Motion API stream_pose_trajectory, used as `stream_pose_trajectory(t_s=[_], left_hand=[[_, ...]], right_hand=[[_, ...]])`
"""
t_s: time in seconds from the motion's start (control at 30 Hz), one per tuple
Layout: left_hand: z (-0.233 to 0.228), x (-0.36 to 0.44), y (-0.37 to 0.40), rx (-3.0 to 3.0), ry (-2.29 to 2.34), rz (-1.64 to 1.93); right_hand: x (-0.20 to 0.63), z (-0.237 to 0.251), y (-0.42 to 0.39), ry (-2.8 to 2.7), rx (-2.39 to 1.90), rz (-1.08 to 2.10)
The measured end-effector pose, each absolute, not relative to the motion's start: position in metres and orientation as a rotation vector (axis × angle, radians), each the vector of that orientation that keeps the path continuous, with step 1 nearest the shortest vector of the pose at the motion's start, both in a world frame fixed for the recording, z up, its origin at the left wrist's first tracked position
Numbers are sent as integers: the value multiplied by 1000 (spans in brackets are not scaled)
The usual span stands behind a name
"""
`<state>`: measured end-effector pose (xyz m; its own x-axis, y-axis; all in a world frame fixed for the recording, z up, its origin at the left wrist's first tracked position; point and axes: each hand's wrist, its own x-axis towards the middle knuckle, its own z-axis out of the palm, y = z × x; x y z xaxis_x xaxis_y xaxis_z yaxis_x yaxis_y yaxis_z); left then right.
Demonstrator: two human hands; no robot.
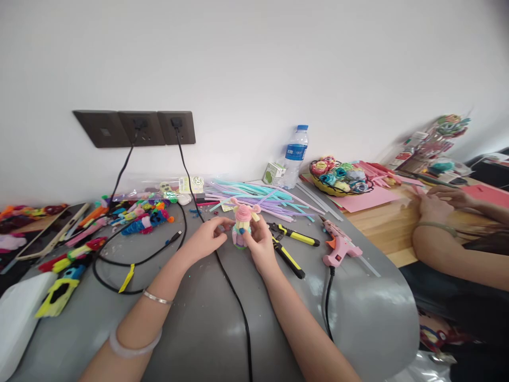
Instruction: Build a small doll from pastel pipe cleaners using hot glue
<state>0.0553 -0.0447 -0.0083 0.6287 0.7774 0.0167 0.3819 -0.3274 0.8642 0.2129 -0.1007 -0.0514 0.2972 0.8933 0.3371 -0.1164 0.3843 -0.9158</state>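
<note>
A small pastel pipe-cleaner figure (pixel 242 227) is held upright over a grey table (pixel 191 329) set against a white wall.

The figure is pinched between the fingers of the left hand (pixel 207 240) and the right hand (pixel 260 245), both closed on it. Just right of the fingers lie yellow-and-black pliers (pixel 292 249) and a pink glue gun (pixel 339 248); behind them, pastel pipe cleaners (pixel 254 197) are spread beneath three dark wall sockets (pixel 135 128). A black cable (pixel 234 297) passes under the hands.
</note>
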Motion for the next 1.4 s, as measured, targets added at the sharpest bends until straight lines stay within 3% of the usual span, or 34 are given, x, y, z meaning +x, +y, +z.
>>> stream_pose_trajectory(t_s=[0.5, 0.7, 0.87, 1.2, 1.4], left_hand=[[-21, 71, -46, 1770, 744, 852], [-18, 65, -38, 1654, 829, 954], [-15, 68, -39, 1562, 870, 931], [-14, 71, -41, 1515, 855, 935], [-17, 70, -40, 1549, 858, 932]], right_hand=[[216, -44, -127, -1146, -1023, 750], [290, -20, -208, -1084, -1493, 356], [368, -27, -242, -959, -2048, 111], [383, -33, -219, -1109, -2289, 326], [385, -36, -223, -1039, -2337, 232]])
